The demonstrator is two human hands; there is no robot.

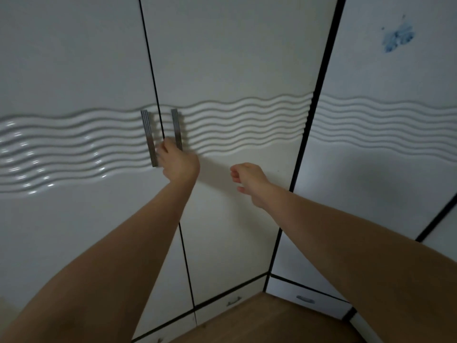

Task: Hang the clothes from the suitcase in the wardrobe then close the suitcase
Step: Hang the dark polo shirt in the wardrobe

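While both wardrobe doors (235, 70) stand closed in front of the person, the left hand (176, 162) reaches up to the pair of upright metal handles that flank the dark seam between the doors; its fingers curl in at the lower end of the right-hand handle (176, 127), touching it, though how firmly they grip cannot be told because the back of the hand hides them. The left-hand handle (148, 137) runs just beside that hand. The right hand (249, 180) hangs in the air before the right door, well apart from the handles, its fingers loosely curled and holding nothing. A band of raised wavy lines (247, 120) crosses the doors at handle height. Further right, a second white cabinet (371, 169) meets the wardrobe at a corner and carries a blue smudge (398, 38) near its top. Low drawers (306, 299) with small pulls run along the base, above a patch of wooden floor (272, 320). Neither suitcase nor clothes are in view.
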